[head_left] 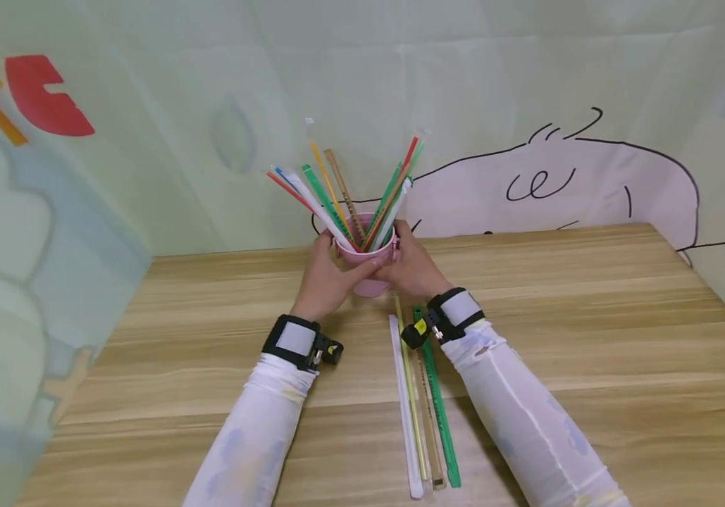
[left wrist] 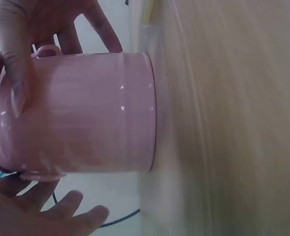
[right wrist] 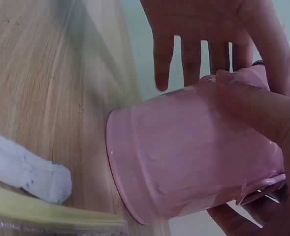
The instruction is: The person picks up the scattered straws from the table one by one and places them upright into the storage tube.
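A small pink bucket with side handles stands at the tabletop's far part, between my two hands. My left hand holds its left side, thumb across the front. The right hand holds the opposite side, its thumb also on the front. In the left wrist view, the bucket wall appears sideways, with the base at the wood. The right wrist view shows the bucket tilted in the picture. Several wrapped drinking straws fan out of it, in red, green, white, orange and brown. Their lower ends are hidden inside.
Several more straws lie side by side on the wooden table in front of the bucket: a white straw, a yellow straw, a brown straw and a green straw. A printed cloth backdrop rises behind the table.
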`<state>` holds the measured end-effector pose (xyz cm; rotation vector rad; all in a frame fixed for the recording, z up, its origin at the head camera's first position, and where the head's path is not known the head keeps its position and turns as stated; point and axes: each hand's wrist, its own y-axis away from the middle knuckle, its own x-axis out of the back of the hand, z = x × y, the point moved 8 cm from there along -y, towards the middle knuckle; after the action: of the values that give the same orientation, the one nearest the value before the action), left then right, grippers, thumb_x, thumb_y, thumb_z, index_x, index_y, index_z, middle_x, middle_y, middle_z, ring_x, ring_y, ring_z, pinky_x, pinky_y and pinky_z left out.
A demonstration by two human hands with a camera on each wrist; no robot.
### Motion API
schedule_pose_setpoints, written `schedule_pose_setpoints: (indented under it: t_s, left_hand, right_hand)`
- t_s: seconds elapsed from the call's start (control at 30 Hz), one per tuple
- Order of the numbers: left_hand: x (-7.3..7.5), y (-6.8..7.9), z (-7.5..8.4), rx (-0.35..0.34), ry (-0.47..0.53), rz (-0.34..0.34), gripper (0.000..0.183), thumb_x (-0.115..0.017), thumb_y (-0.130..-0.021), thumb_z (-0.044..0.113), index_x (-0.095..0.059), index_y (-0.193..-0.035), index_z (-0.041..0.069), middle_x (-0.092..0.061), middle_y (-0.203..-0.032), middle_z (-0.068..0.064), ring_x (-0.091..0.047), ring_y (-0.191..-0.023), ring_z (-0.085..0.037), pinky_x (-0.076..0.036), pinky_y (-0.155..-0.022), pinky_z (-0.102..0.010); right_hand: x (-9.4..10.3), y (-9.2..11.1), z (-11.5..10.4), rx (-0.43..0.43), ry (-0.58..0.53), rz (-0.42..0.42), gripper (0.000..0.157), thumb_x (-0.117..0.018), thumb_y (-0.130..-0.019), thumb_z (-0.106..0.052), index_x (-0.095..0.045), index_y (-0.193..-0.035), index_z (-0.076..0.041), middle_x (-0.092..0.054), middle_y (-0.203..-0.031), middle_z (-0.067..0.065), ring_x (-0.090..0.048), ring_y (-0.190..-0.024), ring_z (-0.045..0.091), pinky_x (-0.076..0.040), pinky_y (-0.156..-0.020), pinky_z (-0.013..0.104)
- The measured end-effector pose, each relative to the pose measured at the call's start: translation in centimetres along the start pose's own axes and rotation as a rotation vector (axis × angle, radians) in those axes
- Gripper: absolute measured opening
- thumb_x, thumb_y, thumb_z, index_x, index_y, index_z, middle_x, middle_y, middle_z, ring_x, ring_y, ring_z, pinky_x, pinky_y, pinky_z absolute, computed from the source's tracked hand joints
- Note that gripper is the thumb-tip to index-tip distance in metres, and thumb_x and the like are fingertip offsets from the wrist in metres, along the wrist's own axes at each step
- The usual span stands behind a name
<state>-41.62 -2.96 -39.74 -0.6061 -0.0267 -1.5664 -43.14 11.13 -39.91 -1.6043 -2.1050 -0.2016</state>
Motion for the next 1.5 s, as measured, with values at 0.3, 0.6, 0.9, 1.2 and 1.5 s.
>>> schedule_pose_setpoints:
  t_s: [0.3, 0.6, 0.9, 1.2, 1.5]
  left_hand:
    - [-1.9, -0.7, -0.1, -0.014, 0.06, 0.041, 0.09, -0.086, -0.07, 0.042, -0.036, -0.139, 0.011, -0.046, -0.13, -0.004, -0.043, -0.116, -0.008, -0.042, -0.101, -0.037]
    - [-4.4, -1.0, 0.4, 0.048, 0.012, 0.015, 0.093, -0.084, -0.07, 0.047, -0.035, -0.14, 0.01, -0.046, -0.127, -0.008, -0.044, -0.114, -0.014, -0.045, -0.098, -0.039]
    - [-6.2, -1.8, 0.5, 0.054, -0.057, 0.013, 0.096, -0.083, -0.069, 0.051, -0.036, -0.14, 0.008, -0.049, -0.126, -0.009, -0.046, -0.113, -0.016, -0.045, -0.098, -0.04]
    - [-8.0, -2.3, 0.8, 0.077, -0.07, -0.018, 0.098, -0.082, -0.07, 0.051, -0.032, -0.142, 0.008, -0.047, -0.128, -0.01, -0.045, -0.115, -0.018, -0.043, -0.1, -0.042]
    - [-8.5, -2.8, 1.1, 0.083, -0.081, -0.024, 0.101, -0.08, -0.071, 0.055, -0.029, -0.143, 0.008, -0.045, -0.13, -0.01, -0.046, -0.115, -0.019, -0.044, -0.1, -0.044]
  right_hand:
    - [0.9, 0.3, 1.2, 0.012, 0.045, -0.017, 0.093, -0.082, -0.076, -0.026, -0.022, -0.146, -0.012, -0.041, -0.142, 0.011, -0.038, -0.124, 0.018, -0.034, -0.108, 0.05]
    - [4.1, 1.7, 2.3, -0.048, 0.096, -0.098, 0.096, -0.082, -0.075, -0.021, -0.021, -0.149, -0.014, -0.034, -0.146, 0.01, -0.033, -0.128, 0.029, -0.04, -0.101, 0.058]
    - [8.5, 2.8, 2.6, -0.114, 0.128, -0.049, 0.087, -0.075, -0.084, -0.026, -0.022, -0.151, -0.01, -0.036, -0.146, 0.018, -0.036, -0.128, 0.035, -0.044, -0.098, 0.058]
    - [11.4, 5.8, 3.2, -0.18, 0.301, -0.026, 0.064, -0.069, -0.089, -0.029, -0.04, -0.14, -0.006, -0.05, -0.134, 0.017, -0.046, -0.119, 0.033, -0.046, -0.094, 0.057]
    - [11.4, 9.3, 4.8, -0.247, 0.495, -0.155, 0.052, -0.069, -0.089, -0.038, -0.055, -0.126, -0.004, -0.061, -0.113, 0.016, -0.056, -0.099, 0.027, -0.053, -0.081, 0.047]
